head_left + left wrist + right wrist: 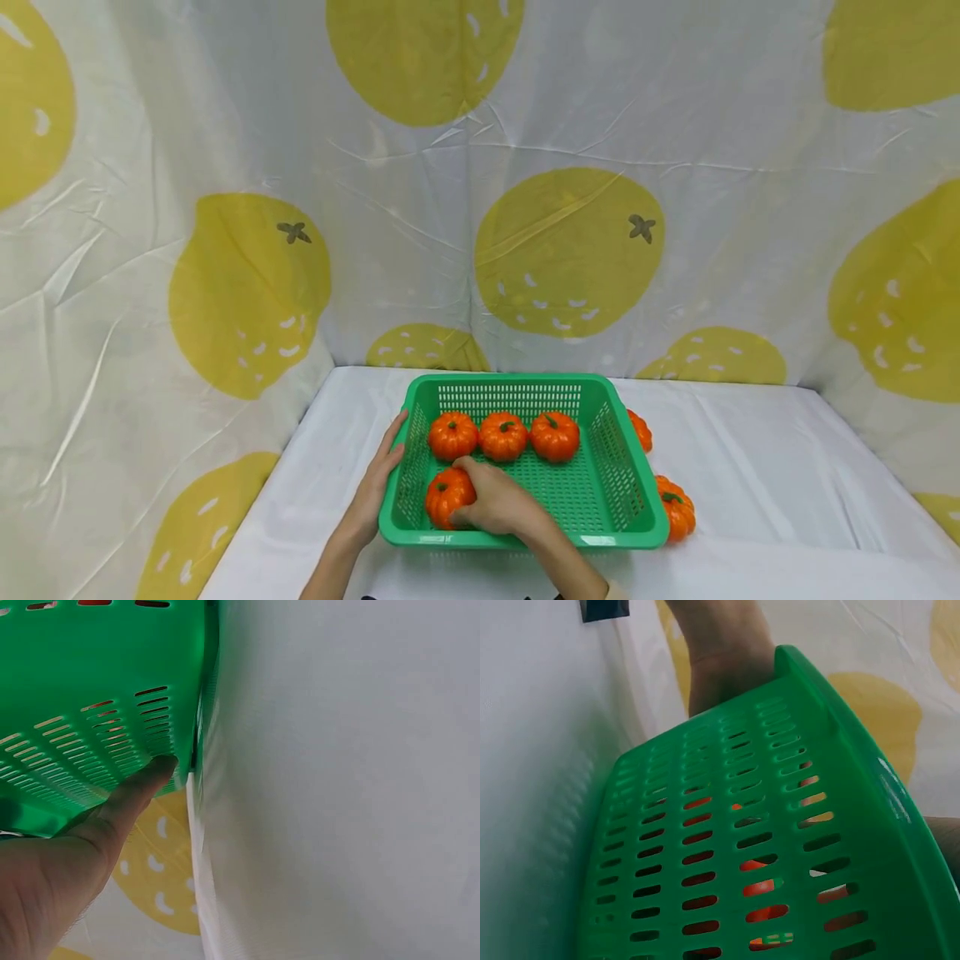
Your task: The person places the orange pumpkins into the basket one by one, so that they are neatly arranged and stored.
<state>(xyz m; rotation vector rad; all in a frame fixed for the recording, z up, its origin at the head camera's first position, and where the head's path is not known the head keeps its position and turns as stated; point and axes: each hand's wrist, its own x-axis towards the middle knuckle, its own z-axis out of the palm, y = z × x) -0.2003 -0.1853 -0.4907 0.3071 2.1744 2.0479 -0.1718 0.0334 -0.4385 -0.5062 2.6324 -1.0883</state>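
A green slotted basket (525, 540) stands on the white surface, with three orange pumpkins in a row at its back, one of them the middle pumpkin (503, 437). My right hand (495, 500) grips a fourth pumpkin (447, 495) at the basket's front left, fingers curled round its right side. The left hand (372, 487) lies against the basket's left wall from outside; the left wrist view shows its thumb (139, 791) extended along the slotted side (82, 742). In the right wrist view the basket wall (727, 787) hides the right hand's fingers.
Outside the basket on the right, one pumpkin (677, 510) rests near the front corner and another (641, 431) is partly hidden behind the right wall. A white cloth with yellow lemon prints (570, 250) hangs behind and at both sides.
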